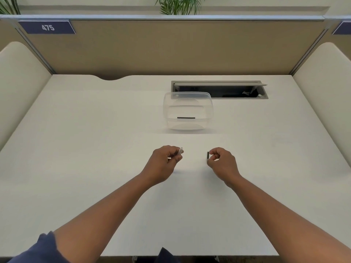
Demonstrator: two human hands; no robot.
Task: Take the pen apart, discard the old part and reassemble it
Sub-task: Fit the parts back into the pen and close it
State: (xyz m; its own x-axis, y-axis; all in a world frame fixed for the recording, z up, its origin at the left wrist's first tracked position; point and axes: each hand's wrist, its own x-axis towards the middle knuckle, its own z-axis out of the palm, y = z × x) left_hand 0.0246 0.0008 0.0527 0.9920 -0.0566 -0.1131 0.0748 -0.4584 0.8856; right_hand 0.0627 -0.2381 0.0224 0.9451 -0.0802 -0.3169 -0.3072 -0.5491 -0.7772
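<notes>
**Pen parts held apart above the desk**

While both forearms are stretched out over the white desk (76, 130), a pen part is held in each hand. A clear tube (180, 150) is pinched in the left hand (164, 164), with the fingers curled round it; its upper end is seen sticking out above the thumb, tilted up and to the right. A short dark piece (208, 155) is gripped upright between the thumb and forefinger of the right hand (222, 162), and the other fingers are curled in. The two hands are kept near each other but apart, and the two parts are not touching. Whether the hands are rested on the desk or raised just above it cannot be told.

Beyond the hands, a clear tub (188, 111) is set on the desk, with its lid (190, 95) laid loosely across the top. A thin dark rod (186, 117) is seen lying flat inside it, near the front wall.

Behind the tub, an open cable hatch (220, 90) is cut into the desk. On the tan partition (171, 44) at the back, a blue label (47, 27) is fixed at the upper left, and "475" is printed on it in white. A second blue label (342, 28) is partly seen at the right edge; no writing on it can be read. Green plant leaves (180, 4) are seen above the partition. A dark blue sleeve (38, 249) is worn on the left arm.
</notes>
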